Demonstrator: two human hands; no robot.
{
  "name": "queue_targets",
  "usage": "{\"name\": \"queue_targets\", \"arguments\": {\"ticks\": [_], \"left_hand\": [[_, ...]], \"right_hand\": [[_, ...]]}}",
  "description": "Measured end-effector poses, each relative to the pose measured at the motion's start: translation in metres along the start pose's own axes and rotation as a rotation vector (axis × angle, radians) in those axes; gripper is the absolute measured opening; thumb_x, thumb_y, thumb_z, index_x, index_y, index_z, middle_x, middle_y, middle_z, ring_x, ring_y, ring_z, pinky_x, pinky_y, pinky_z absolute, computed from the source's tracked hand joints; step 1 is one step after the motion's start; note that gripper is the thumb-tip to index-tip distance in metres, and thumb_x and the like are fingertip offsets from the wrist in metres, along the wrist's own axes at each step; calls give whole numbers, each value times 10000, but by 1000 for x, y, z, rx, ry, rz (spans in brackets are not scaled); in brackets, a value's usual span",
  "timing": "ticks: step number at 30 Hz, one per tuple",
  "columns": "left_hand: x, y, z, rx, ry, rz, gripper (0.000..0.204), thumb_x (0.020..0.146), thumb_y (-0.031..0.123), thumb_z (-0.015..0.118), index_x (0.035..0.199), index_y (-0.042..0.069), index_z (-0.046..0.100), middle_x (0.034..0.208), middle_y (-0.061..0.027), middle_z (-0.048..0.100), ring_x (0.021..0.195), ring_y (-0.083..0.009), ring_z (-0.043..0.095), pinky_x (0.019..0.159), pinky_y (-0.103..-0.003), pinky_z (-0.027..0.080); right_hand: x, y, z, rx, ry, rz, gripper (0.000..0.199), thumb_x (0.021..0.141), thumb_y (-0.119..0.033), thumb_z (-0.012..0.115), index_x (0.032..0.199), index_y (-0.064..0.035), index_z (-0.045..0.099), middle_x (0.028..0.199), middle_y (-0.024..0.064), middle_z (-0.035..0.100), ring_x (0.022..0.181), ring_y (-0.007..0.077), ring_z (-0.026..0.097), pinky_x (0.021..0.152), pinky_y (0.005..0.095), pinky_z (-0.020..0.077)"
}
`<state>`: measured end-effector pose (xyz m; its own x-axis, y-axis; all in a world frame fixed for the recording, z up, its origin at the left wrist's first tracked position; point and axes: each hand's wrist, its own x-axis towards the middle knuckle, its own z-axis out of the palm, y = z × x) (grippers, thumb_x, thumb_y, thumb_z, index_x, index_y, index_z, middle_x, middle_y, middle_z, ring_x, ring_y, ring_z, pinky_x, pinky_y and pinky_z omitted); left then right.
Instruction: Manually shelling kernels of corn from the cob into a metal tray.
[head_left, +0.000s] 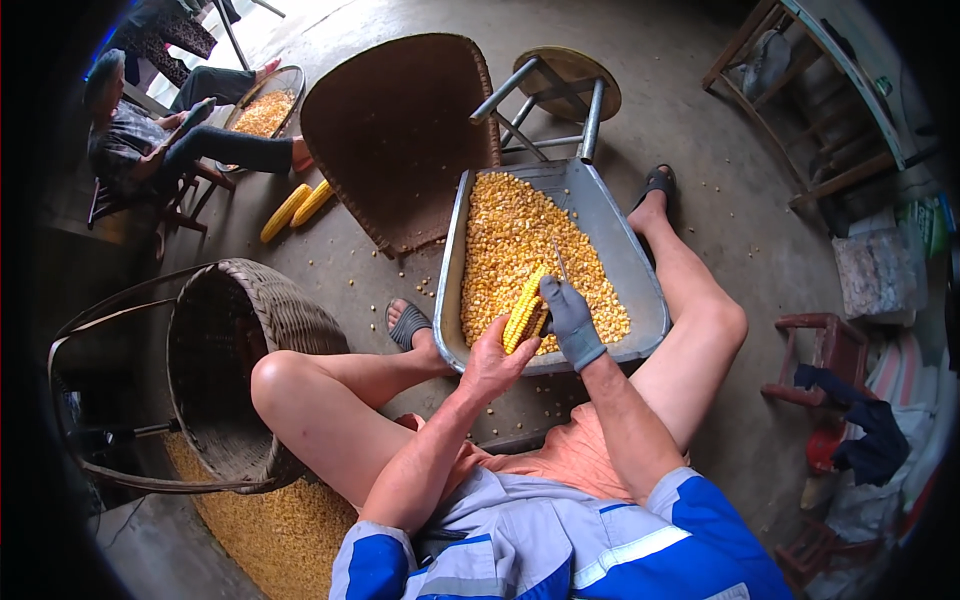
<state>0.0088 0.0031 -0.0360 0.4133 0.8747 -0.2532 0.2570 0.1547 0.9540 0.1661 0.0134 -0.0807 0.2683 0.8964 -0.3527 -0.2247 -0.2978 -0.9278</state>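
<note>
— What sits farthest left?
— A big woven basket [235, 370] lying on its side on the concrete floor [700, 130], with loose kernels heaped below it. Beyond it another person [150, 130] sits by a round tray of kernels [265, 110], and two whole yellow cobs [297, 210] lie on the floor near them.

— And the left hand?
— The left hand [493, 362] is bare, closed around the lower end of a corn cob [526, 310], holding it tilted over the near end of a grey metal tray [630, 270] full of shelled kernels.

— The right one?
— The right hand [572, 320] wears a grey glove, clamped on a thin metal tool [561, 262] whose tip points up, just beside the cob.

— Farther right?
— A small red stool [825, 350] with dark cloth draped near it, well apart from the tray.
</note>
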Motion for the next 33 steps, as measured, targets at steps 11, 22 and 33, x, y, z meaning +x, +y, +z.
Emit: {"name": "queue_targets", "arguments": {"ticks": [11, 22, 33], "left_hand": [[4, 7, -3, -32, -13, -88, 289, 854, 195, 672, 1012, -10, 543, 708, -7, 572, 599, -94, 528, 531, -254, 428], [4, -5, 5, 185, 65, -28, 300, 832, 201, 685, 1004, 19, 521, 677, -18, 562, 551, -61, 513, 463, -223, 387], [6, 0, 3, 18, 15, -145, 380, 776, 203, 696, 1023, -38, 536, 746, -60, 607, 623, -131, 568, 540, -296, 472]], "right_hand": [[-7, -3, 2, -173, -27, -83, 352, 843, -299, 620, 866, 45, 548, 711, 67, 575, 633, 116, 531, 545, 292, 445], [-6, 6, 9, -276, -42, 11, 364, 813, -248, 656, 1001, 50, 564, 899, 101, 648, 789, 152, 610, 716, 309, 499], [-11, 6, 17, -256, -64, -9, 465, 778, -307, 709, 1006, 59, 536, 873, 110, 630, 765, 160, 598, 679, 318, 499]]}}
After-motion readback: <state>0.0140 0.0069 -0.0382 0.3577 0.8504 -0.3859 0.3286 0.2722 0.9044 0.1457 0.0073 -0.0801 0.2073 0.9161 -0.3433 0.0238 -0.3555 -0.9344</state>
